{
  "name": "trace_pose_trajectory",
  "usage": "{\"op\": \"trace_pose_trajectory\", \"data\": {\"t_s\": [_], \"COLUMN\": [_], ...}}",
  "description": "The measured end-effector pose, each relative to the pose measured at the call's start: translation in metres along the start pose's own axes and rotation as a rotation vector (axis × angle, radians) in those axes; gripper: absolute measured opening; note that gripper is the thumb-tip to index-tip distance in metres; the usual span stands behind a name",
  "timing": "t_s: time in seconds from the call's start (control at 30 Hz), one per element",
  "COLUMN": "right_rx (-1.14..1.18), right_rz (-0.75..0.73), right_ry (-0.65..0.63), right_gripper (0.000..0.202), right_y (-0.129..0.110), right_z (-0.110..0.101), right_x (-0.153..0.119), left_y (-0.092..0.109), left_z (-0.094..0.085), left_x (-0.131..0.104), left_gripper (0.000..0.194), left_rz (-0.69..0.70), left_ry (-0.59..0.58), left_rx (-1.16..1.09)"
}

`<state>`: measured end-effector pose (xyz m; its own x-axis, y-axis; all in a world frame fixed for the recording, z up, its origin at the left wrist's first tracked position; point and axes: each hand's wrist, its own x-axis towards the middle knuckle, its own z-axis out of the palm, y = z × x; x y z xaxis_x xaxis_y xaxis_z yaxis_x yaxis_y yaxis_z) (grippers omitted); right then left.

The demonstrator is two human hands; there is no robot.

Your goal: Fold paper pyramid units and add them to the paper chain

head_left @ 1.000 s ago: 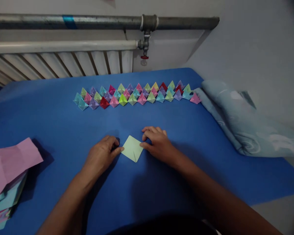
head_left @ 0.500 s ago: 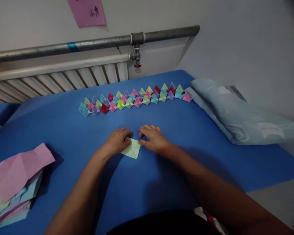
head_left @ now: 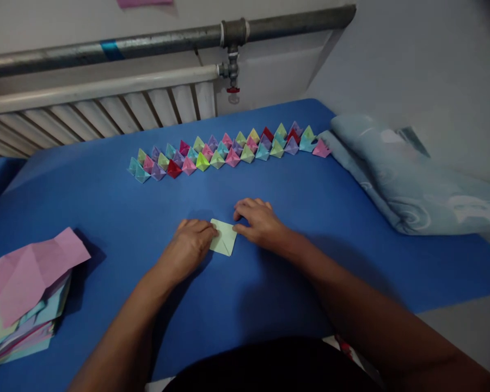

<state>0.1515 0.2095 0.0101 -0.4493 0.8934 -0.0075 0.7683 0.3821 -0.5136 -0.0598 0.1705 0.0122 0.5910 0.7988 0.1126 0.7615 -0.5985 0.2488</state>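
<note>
At the near edge, dark clothing (head_left: pixel 265 367) shows below the blue work surface (head_left: pixel 114 212). To the left lies a loose stack of coloured paper (head_left: pixel 52 316), topped by a creased pink sheet (head_left: pixel 44 267). Further in, near the middle of the surface, a small folded light green paper (head_left: pixel 225 239) lies between the two hands, one corner pointing toward the person, a crease line running to that corner. The left hand (head_left: pixel 191 242) has its fingers drawn together and its fingertips on the left part of the paper; whether it pinches or only presses cannot be told. The right hand (head_left: pixel 258 220) stands moderately wide, thumb tip at the paper's right corner, fingers curved and raised clear of it. Beyond, folded paper pieces (head_left: pixel 232 157) in several colours form a long, closely set band. A folded grey-blue blanket (head_left: pixel 392 174) lies just beside its right end. At the back stand a white radiator (head_left: pixel 136 111), a valve with red handle (head_left: pixel 232 90) and, above, a metal pipe (head_left: pixel 163 42) bearing a blue band (head_left: pixel 111 50)
</note>
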Motion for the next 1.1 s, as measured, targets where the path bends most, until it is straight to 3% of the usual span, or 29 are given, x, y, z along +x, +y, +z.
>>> {"op": "trace_pose_trajectory", "data": {"t_s": [0.23, 0.5, 0.8, 0.97, 1.1], "right_rx": [-0.021, -0.033, -0.077, -0.071, 0.046], "right_rz": [0.0, -0.026, -0.038, -0.265, -0.341], "right_ry": [-0.026, 0.009, 0.03, 0.098, -0.038], "right_gripper": [0.008, 0.007, 0.009, 0.017, 0.013], "right_y": [-0.002, 0.0, -0.003, -0.011, -0.016], "right_z": [-0.001, 0.003, 0.003, 0.003, 0.008], "right_x": [0.0, 0.0, -0.002, -0.007, -0.009], "left_y": [0.007, 0.005, 0.019, 0.02, 0.016], "left_z": [-0.01, -0.009, -0.007, -0.007, -0.008], "left_x": [-0.003, -0.007, -0.005, -0.005, -0.005], "left_gripper": [0.035, 0.021, 0.017, 0.016, 0.019], "left_rz": [-0.017, 0.049, 0.009, -0.013, -0.051], "left_ry": [-0.079, 0.026, 0.033, 0.048, 0.056], "left_rx": [0.008, 0.039, 0.101, 0.093, 0.03]}}
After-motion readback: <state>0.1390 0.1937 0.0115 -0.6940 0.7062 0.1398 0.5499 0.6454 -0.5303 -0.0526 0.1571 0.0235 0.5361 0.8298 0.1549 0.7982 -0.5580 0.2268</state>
